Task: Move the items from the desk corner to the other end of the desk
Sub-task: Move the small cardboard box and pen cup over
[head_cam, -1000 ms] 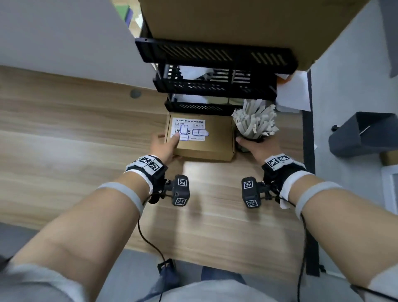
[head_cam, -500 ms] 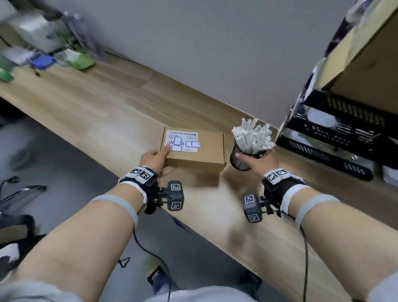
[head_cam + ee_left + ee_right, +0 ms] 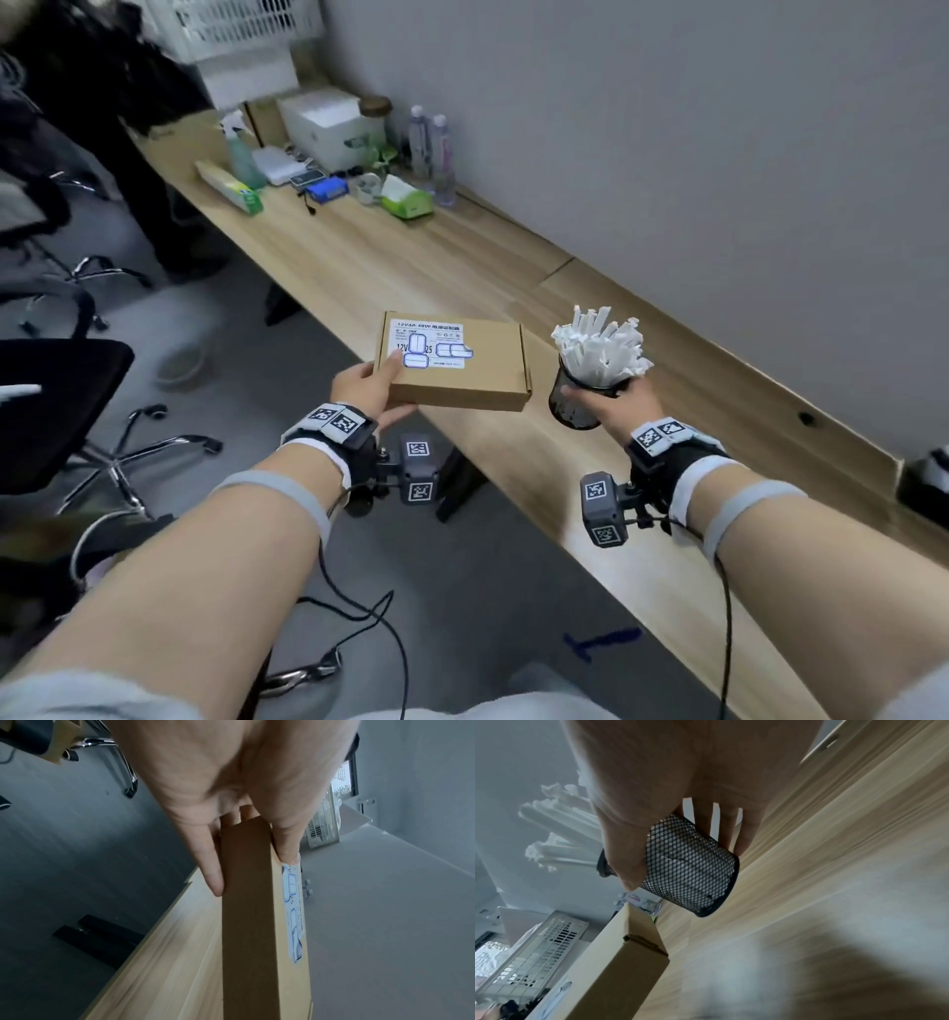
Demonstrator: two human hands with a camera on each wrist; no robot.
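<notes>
A flat brown cardboard box (image 3: 462,365) with a white label is held level above the desk's front edge. My left hand (image 3: 367,388) grips its near left corner, thumb on top, fingers beneath; the left wrist view shows the box (image 3: 248,923) edge pinched the same way. My right hand (image 3: 616,406) is curled round a black mesh cup (image 3: 575,403) full of white sticks (image 3: 601,349), held in the air over the desk. In the right wrist view the mesh cup (image 3: 690,868) sits between thumb and fingers, with the box (image 3: 618,963) below it.
The long wooden desk (image 3: 513,288) runs along a grey wall. At its far end stand bottles (image 3: 429,149), a green tissue pack (image 3: 408,200), a blue item (image 3: 326,190), a spray bottle (image 3: 241,154) and boxes (image 3: 328,126). Office chairs (image 3: 61,411) stand on the left.
Both hands have lifted the box and the mesh cup off the desk corner by the black trays. The view has swung left along the desk, and its far end now shows.
</notes>
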